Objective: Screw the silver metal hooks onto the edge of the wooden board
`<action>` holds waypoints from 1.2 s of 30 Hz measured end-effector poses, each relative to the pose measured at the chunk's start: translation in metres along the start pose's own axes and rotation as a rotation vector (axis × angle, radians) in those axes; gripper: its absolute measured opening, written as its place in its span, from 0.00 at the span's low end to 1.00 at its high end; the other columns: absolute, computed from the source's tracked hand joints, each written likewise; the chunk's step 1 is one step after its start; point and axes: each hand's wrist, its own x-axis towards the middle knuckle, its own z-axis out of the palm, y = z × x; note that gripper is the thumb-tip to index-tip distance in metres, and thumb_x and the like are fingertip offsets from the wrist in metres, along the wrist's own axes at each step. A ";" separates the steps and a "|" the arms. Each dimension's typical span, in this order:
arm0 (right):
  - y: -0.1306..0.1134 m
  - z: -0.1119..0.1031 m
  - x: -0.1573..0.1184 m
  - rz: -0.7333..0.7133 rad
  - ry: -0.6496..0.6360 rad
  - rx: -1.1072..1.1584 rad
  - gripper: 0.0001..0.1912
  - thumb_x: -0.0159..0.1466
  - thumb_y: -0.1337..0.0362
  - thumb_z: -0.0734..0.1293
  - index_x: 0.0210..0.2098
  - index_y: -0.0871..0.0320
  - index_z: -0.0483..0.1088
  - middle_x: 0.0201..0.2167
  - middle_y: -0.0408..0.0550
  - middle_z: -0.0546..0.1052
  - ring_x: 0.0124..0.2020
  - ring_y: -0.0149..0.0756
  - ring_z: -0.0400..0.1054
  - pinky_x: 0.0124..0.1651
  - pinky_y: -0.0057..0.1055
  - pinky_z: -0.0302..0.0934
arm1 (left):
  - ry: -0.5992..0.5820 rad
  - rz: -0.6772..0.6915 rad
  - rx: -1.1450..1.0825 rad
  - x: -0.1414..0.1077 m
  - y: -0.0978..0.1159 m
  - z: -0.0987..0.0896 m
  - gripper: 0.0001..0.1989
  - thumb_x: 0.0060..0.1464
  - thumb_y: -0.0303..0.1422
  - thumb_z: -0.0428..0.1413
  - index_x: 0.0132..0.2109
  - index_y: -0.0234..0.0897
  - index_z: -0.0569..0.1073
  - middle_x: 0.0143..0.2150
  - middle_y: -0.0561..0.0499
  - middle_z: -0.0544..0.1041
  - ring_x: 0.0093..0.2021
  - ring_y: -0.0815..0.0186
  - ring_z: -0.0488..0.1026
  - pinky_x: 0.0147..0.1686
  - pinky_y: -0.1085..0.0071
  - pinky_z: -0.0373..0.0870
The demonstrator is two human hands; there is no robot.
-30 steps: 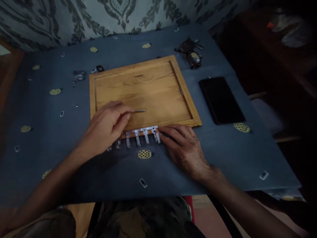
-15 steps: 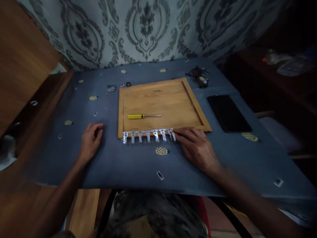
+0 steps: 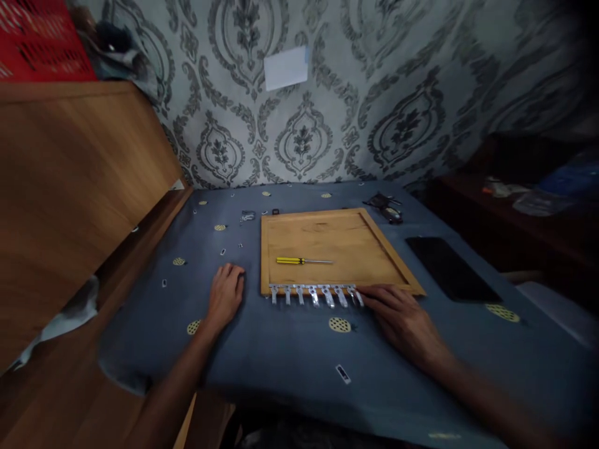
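Note:
A framed wooden board point(image 3: 327, 234) lies on a blue patterned cloth. Along its near edge runs a metal hook rack point(image 3: 313, 293) with several hooks hanging over the front. On the board rests a yellow-and-black screwdriver point(image 3: 299, 260), its shaft pointing right. My right hand point(image 3: 402, 315) lies at the rack's right end, fingertips touching the last hook; whether the fingers pinch it is hard to see. To the left of the board, my left hand point(image 3: 226, 292) rests on the cloth with loosely curled fingers, apart from the board, and whatever it may hold is hidden.
On the cloth-covered table point(image 3: 281, 368), a black flat tablet-like object point(image 3: 452, 268) lies right of the board. Dark items point(image 3: 386, 206) sit behind it at the right. Small metal pieces point(image 3: 248, 215) lie at the back left. A wooden cabinet point(image 3: 79, 206) stands at left.
The camera view has tilted up, showing more wall, so the table contents appear lower and further right. My left hand's fingers look less pinched; my right hand stays at the rack's right end.

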 end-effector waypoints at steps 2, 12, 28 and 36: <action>0.001 0.002 -0.001 0.009 -0.014 0.005 0.20 0.70 0.71 0.59 0.51 0.51 0.79 0.47 0.50 0.83 0.46 0.44 0.75 0.46 0.43 0.71 | -0.005 -0.026 -0.011 0.008 -0.006 0.002 0.12 0.66 0.38 0.56 0.50 0.34 0.74 0.49 0.46 0.76 0.50 0.61 0.74 0.53 0.56 0.74; -0.005 0.002 0.002 -0.046 0.032 -0.056 0.22 0.67 0.75 0.59 0.53 0.53 0.78 0.45 0.51 0.83 0.44 0.44 0.73 0.45 0.41 0.69 | 0.114 -0.247 -0.088 0.073 -0.023 0.015 0.18 0.66 0.40 0.57 0.57 0.35 0.72 0.57 0.43 0.74 0.53 0.59 0.75 0.53 0.55 0.77; -0.015 -0.001 0.004 0.006 0.080 -0.031 0.20 0.61 0.80 0.64 0.46 0.58 0.78 0.44 0.49 0.83 0.44 0.44 0.72 0.46 0.40 0.63 | 0.065 -0.300 0.141 0.062 -0.003 0.004 0.19 0.66 0.40 0.57 0.57 0.35 0.72 0.57 0.43 0.74 0.54 0.59 0.75 0.53 0.55 0.76; -0.021 -0.008 0.005 0.060 0.026 0.005 0.18 0.63 0.79 0.66 0.49 0.60 0.77 0.45 0.50 0.82 0.45 0.43 0.70 0.48 0.38 0.60 | 0.031 -0.251 0.235 0.060 0.007 0.002 0.19 0.65 0.40 0.57 0.58 0.35 0.71 0.58 0.42 0.73 0.55 0.58 0.74 0.55 0.53 0.75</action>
